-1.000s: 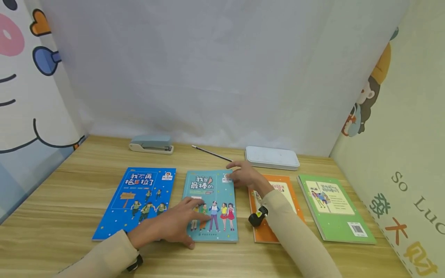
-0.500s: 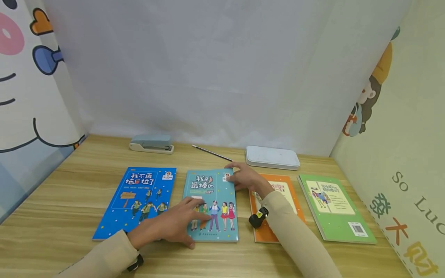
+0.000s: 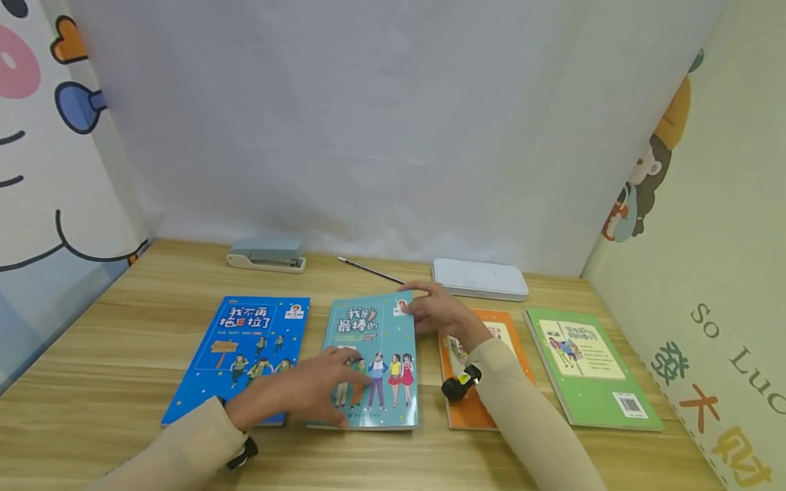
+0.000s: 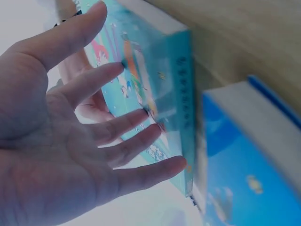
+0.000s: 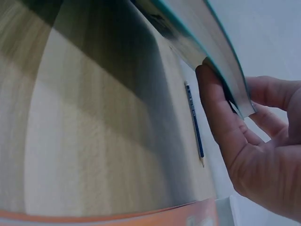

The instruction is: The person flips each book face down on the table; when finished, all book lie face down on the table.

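At the teal book [image 3: 382, 341], your right hand [image 3: 440, 310] pinches a raised corner [image 3: 393, 301]; your left hand [image 3: 314, 387] (fingers apart) should steady the book lightly.

teal book [image 3: 383, 344]: partly behind left hand [image 3: 316, 389] | orange book [image 3: 473, 410]: partly behind right sleeve [image 3: 529, 409]

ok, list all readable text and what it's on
"我不再拖拉了": blue book
"我是最棒的": teal book
"So Luc", cut off by frame edge: right wall
"發大财": right wall
Too small, blurred or hidden: orange book, green book, other small print
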`<move>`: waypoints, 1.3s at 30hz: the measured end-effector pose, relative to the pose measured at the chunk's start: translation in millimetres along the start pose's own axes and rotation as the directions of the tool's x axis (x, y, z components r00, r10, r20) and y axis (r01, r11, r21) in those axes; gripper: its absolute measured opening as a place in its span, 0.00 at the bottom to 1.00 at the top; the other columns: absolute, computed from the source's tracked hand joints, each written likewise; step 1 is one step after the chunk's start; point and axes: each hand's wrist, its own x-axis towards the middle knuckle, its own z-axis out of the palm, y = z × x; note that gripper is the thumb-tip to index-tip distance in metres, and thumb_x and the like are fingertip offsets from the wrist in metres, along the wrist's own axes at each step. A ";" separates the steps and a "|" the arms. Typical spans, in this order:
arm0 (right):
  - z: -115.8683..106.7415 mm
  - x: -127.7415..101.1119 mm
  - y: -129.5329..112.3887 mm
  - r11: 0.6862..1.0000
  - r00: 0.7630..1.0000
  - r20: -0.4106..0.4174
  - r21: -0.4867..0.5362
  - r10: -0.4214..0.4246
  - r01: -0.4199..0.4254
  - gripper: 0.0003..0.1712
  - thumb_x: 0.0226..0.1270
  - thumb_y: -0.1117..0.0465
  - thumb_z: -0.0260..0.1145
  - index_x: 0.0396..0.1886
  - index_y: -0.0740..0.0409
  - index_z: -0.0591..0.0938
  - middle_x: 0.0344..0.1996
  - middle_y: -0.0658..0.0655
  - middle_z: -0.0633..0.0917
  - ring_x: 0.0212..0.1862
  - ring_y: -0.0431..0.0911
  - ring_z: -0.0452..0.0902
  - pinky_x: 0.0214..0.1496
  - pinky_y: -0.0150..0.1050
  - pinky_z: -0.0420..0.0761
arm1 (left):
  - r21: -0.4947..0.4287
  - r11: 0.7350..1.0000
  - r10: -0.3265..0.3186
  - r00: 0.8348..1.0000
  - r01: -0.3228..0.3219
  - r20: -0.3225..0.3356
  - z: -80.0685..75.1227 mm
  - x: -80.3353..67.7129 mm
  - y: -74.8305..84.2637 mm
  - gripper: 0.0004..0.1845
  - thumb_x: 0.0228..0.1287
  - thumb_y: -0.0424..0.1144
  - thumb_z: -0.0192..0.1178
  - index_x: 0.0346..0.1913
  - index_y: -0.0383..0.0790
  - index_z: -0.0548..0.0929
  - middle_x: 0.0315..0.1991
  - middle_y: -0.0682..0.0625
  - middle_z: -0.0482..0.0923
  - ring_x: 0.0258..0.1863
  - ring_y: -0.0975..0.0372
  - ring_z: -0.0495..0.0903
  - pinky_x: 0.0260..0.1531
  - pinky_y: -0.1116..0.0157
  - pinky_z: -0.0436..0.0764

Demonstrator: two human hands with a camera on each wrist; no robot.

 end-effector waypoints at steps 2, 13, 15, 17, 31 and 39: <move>-0.1 -1.8 -3.2 0.999 1.000 -0.009 0.034 -0.016 0.017 0.27 0.72 0.71 0.57 0.70 0.61 0.70 0.48 0.63 0.86 0.39 0.49 0.88 0.43 0.47 0.88 | -0.004 1.000 -0.008 1.000 0.008 -0.030 -1.3 1.4 2.0 0.18 0.51 0.45 0.78 0.46 0.51 0.87 0.70 0.40 0.68 0.69 0.42 0.66 0.60 0.42 0.76; 1.1 -6.8 -29.5 0.980 0.985 -0.085 0.118 -0.153 0.162 0.26 0.69 0.72 0.57 0.67 0.65 0.71 0.32 0.53 0.87 0.29 0.45 0.86 0.33 0.40 0.87 | 0.007 1.000 -0.010 0.979 0.012 -0.203 -5.3 5.2 11.7 0.34 0.56 0.43 0.75 0.67 0.46 0.77 0.68 0.37 0.68 0.65 0.43 0.69 0.60 0.43 0.76; 1.3 -7.5 -34.3 0.976 0.980 -0.103 0.122 -0.169 0.181 0.26 0.69 0.72 0.57 0.67 0.65 0.71 0.32 0.52 0.87 0.29 0.45 0.86 0.33 0.40 0.87 | 0.004 1.000 0.007 0.973 -0.007 -0.232 -5.0 6.8 12.9 0.35 0.56 0.43 0.75 0.68 0.48 0.76 0.69 0.38 0.67 0.64 0.45 0.70 0.59 0.44 0.78; 1.7 -8.7 -39.1 0.972 0.975 -0.121 0.124 -0.186 0.201 0.27 0.69 0.71 0.58 0.68 0.65 0.70 0.32 0.52 0.86 0.28 0.44 0.85 0.33 0.40 0.87 | 0.002 1.000 0.023 0.965 -0.023 -0.262 -4.5 8.3 14.1 0.38 0.55 0.45 0.76 0.70 0.50 0.74 0.70 0.39 0.66 0.65 0.45 0.70 0.59 0.44 0.78; 8.9 -14.6 -57.8 0.936 0.953 -0.259 0.267 -0.158 0.228 0.26 0.69 0.73 0.57 0.67 0.63 0.72 0.36 0.56 0.84 0.26 0.44 0.86 0.33 0.36 0.87 | 0.199 0.976 0.177 0.867 -0.093 -0.465 5.2 19.8 15.1 0.63 0.36 0.60 0.82 0.78 0.65 0.56 0.75 0.42 0.55 0.71 0.43 0.63 0.61 0.39 0.75; 12.1 -17.9 -64.3 0.932 0.950 -0.293 0.301 -0.109 0.200 0.26 0.70 0.71 0.57 0.67 0.64 0.71 0.45 0.62 0.80 0.30 0.45 0.87 0.36 0.36 0.87 | 0.233 0.969 0.198 0.807 -0.078 -0.557 5.2 25.0 13.0 0.59 0.38 0.56 0.82 0.77 0.62 0.61 0.72 0.43 0.61 0.69 0.45 0.67 0.67 0.38 0.68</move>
